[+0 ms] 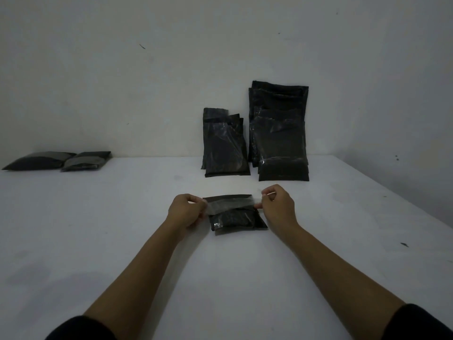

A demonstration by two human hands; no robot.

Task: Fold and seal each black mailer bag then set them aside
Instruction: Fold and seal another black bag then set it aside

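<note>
A white worktop carries two stacks of black mailers leaning on the wall, a tall stack and a shorter stack. At centre lies the mailer bag. The left hand and right hand each keep a closed grip on its pale strip.

The plain white tabletop carried a small black plastic mailer bag at its middle, two upright stacks of black bags against the wall, and two flat dark packets far left.
</note>
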